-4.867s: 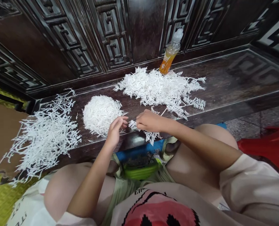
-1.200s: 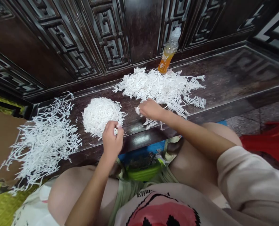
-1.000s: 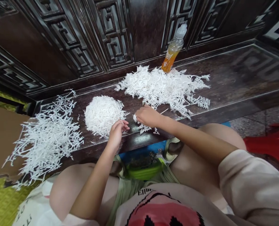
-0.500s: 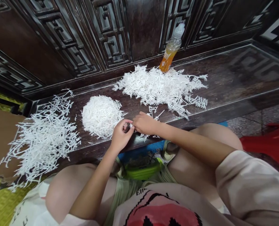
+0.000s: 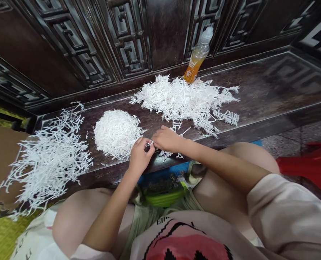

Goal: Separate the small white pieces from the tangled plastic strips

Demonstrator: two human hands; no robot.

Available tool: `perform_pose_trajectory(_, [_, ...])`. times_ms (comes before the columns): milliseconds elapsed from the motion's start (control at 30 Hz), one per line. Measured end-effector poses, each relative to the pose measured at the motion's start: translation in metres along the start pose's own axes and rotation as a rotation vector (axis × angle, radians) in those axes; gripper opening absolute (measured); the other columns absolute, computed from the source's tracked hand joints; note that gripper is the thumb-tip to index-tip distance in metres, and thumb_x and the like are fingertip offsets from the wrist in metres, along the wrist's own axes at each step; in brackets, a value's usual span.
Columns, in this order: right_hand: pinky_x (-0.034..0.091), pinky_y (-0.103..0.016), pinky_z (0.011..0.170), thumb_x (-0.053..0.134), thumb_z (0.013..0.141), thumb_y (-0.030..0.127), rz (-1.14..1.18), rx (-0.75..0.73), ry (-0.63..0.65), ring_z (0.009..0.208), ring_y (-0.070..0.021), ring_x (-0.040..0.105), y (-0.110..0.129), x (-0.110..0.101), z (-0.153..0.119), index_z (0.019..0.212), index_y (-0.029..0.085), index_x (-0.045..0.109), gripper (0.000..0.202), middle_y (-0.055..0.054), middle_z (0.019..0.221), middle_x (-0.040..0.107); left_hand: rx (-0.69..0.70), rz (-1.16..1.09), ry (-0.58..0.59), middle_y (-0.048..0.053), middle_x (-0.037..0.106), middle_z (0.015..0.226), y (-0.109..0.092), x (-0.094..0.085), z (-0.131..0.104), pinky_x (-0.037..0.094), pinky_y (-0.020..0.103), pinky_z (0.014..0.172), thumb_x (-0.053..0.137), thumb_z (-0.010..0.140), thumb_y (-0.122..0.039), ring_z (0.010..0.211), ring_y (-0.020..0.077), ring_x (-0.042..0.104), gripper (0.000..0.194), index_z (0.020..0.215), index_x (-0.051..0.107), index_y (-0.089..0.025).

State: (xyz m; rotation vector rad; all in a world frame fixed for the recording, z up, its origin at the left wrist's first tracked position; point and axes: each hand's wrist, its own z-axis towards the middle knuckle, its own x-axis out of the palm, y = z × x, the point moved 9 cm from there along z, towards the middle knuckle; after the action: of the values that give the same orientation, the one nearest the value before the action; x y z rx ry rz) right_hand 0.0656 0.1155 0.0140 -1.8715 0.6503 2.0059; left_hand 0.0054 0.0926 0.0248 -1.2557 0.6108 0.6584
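Partly, white piece [image 5: 151, 143] hidden by left [image 5: 139, 153], right [image 5: 165, 139] fingers; blurry.

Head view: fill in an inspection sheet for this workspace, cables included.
Surface: dark wooden bench, with loose white scraps near its front edge.
Work pieces: tangled white pile at left, rounded pile in the middle, spread pile at right.
Clutter: orange-filled bottle behind the spread pile.
Left hand: fingers pinch a small white piece.
Right hand: close against the left, fingertips hidden.
Cables: nothing seen.
Surroundings: carved panel behind, cardboard at left, red object at right.
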Motion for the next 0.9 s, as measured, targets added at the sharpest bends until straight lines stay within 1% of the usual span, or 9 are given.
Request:
perform_pose_trajectory(200, [0.019,-0.030,0.063,0.037,0.080,0.021,-0.024,-0.014,0.011,0.067,-0.0173,0.050,-0.002,0.005,0.003,0.074,0.012,0.057,0.024,-0.009,0.071,0.062,-0.016,-0.020,0.016,-0.001,0.043,0.065,-0.001,0.007,0.002,0.030,0.024,0.058,0.046,0.071,-0.016,0.061,0.0120,0.040,0.006,0.065,0.046,-0.018])
perform_pose_trajectory(467, [0.021,-0.031,0.065,0.036,0.081,0.024,-0.013,-0.004,0.056,0.068,-0.0185,0.053,-0.002,0.015,0.007,0.072,0.013,0.058,0.026,-0.008,0.070,0.062,-0.266,-0.343,0.013,-0.005,0.034,0.054,0.025,0.025,-0.005,0.026,0.020,0.051,0.042,0.072,-0.019,0.051,0.0080,0.033,0.007,0.064,0.041,-0.018])
perform_pose_trajectory(600, [0.023,-0.031,0.068,0.036,0.082,0.025,-0.003,0.001,0.060,0.071,-0.0190,0.054,-0.004,0.019,0.009,0.074,0.013,0.058,0.026,-0.009,0.073,0.063,-0.356,-0.445,-0.013,-0.006,0.034,0.054,0.025,0.023,-0.009,0.026,0.020,0.050,0.042,0.071,-0.020,0.050,0.0076,0.032,0.008,0.063,0.041,-0.018])
perform_pose_trajectory(633, [0.024,-0.032,0.068,0.037,0.082,0.024,-0.007,0.011,0.076,0.070,-0.0190,0.054,-0.010,0.020,0.009,0.073,0.013,0.058,0.025,-0.009,0.073,0.063,-0.375,-0.468,-0.019,-0.005,0.035,0.054,0.022,0.022,-0.012,0.026,0.020,0.051,0.041,0.070,-0.020,0.051,0.0077,0.033,0.009,0.062,0.041,-0.018])
perform_pose_trajectory(700, [0.025,-0.032,0.069,0.040,0.080,0.019,-0.040,0.081,0.146,0.069,-0.0190,0.055,-0.035,0.025,0.006,0.070,0.012,0.058,0.022,-0.009,0.072,0.063,-0.388,-0.537,0.001,-0.005,0.034,0.053,0.012,0.022,-0.022,0.026,0.020,0.051,0.040,0.070,-0.019,0.051,0.0080,0.033,0.010,0.059,0.041,-0.017])
perform_pose_trajectory(733, [0.026,-0.032,0.068,0.041,0.078,0.015,-0.067,0.140,0.209,0.067,-0.0186,0.055,-0.052,0.029,0.004,0.067,0.011,0.057,0.020,-0.009,0.070,0.063,-0.389,-0.592,0.038,-0.005,0.033,0.052,0.007,0.026,-0.027,0.026,0.020,0.050,0.039,0.069,-0.018,0.051,0.0081,0.033,0.010,0.059,0.040,-0.017])
perform_pose_trajectory(800, [0.027,-0.031,0.067,0.039,0.079,0.016,-0.120,0.307,0.207,0.069,-0.0201,0.056,-0.087,0.024,-0.001,0.071,0.010,0.057,0.020,-0.012,0.075,0.063,-0.439,-0.756,0.128,-0.005,0.033,0.051,0.003,0.037,-0.037,0.025,0.020,0.049,0.038,0.069,-0.017,0.050,0.0080,0.032,0.009,0.059,0.040,-0.018])
perform_pose_trajectory(833, [0.028,-0.031,0.066,0.035,0.082,0.019,-0.104,0.339,0.174,0.071,-0.0204,0.056,-0.095,0.019,-0.001,0.075,0.010,0.057,0.024,-0.012,0.077,0.063,-0.494,-0.852,0.150,-0.005,0.033,0.051,0.006,0.043,-0.040,0.026,0.020,0.048,0.038,0.068,-0.017,0.049,0.0078,0.033,0.008,0.060,0.040,-0.017])
perform_pose_trajectory(900, [0.028,-0.031,0.066,0.029,0.085,0.023,-0.058,0.305,0.124,0.074,-0.0204,0.056,-0.091,0.011,0.002,0.079,0.012,0.056,0.030,-0.011,0.082,0.063,-0.633,-1.052,0.119,-0.005,0.034,0.052,0.023,0.049,-0.040,0.028,0.020,0.049,0.040,0.065,-0.015,0.048,0.0069,0.035,0.006,0.060,0.039,-0.017])
